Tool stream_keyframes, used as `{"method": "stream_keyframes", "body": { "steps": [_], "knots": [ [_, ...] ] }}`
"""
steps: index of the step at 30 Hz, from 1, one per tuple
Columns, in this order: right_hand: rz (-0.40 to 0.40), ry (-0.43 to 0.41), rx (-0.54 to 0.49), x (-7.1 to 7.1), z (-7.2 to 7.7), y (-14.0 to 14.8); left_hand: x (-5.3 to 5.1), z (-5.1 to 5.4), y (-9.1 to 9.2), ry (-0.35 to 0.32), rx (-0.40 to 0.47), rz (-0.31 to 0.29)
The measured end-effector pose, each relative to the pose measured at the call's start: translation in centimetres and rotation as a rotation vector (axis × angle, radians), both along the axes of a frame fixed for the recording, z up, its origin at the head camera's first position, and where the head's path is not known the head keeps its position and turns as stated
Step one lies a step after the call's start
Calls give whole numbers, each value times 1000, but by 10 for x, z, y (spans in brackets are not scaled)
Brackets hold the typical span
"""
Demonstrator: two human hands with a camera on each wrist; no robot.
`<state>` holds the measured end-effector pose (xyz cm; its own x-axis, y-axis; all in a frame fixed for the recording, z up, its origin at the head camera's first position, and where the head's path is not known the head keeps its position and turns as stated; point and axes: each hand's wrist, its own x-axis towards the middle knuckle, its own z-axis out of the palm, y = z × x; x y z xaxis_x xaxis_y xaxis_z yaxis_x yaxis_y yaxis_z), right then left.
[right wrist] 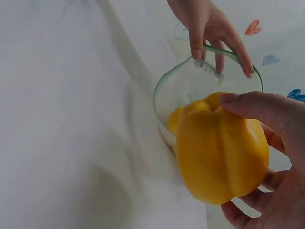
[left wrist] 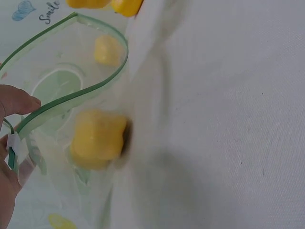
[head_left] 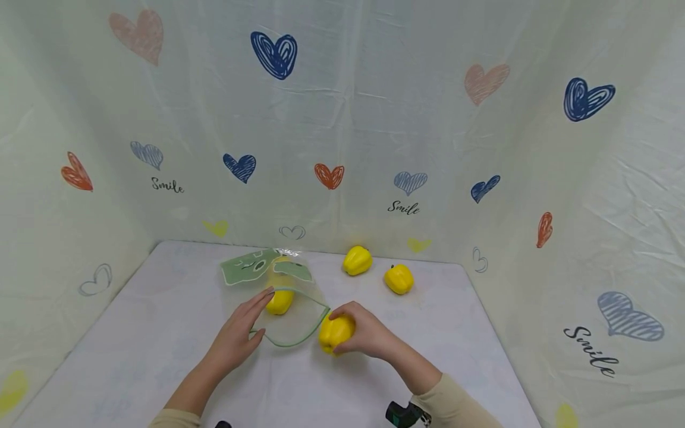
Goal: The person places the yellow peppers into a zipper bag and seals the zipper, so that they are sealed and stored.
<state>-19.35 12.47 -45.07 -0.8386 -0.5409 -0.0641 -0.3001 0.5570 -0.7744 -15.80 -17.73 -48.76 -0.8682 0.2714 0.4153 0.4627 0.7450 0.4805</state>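
Observation:
My right hand (head_left: pixel 369 333) grips a yellow bell pepper (head_left: pixel 336 334) beside the mouth of a clear zip bag with green prints (head_left: pixel 251 267). In the right wrist view, the thumb lies on top of this pepper (right wrist: pixel 221 150) and the fingers reach under it. My left hand (head_left: pixel 232 339) holds the green-edged rim, with the mouth spread wide. A white zip slider (left wrist: pixel 13 143) shows near the thumb in the left wrist view. Inside the bag lies a yellow pepper (left wrist: pixel 97 138), blurred by the plastic; more yellow shows farther back through it.
Two more yellow bell peppers lie at the back of the white table (head_left: pixel 176 321), one pepper (head_left: pixel 357 261) by the curtain and another pepper (head_left: pixel 399 279) to its right. A heart-printed curtain (head_left: pixel 348 119) surrounds the table at the back and sides.

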Motion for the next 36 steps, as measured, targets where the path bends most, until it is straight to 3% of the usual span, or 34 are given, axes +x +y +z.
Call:
{"method": "stream_keyframes", "body": {
  "steps": [10,21,29,36],
  "knots": [
    [-10,-56,-115,7,0,-20,0,1,1,13,-9,-4],
    [20,-92,-143,6,-5,-46,2,5,4,-35,1,8],
    [26,-69,-136,4,-12,-62,2,3,4,-9,4,-21],
    [-23,-35,-150,4,-15,-69,3,4,6,-25,4,-15]
  ]
}}
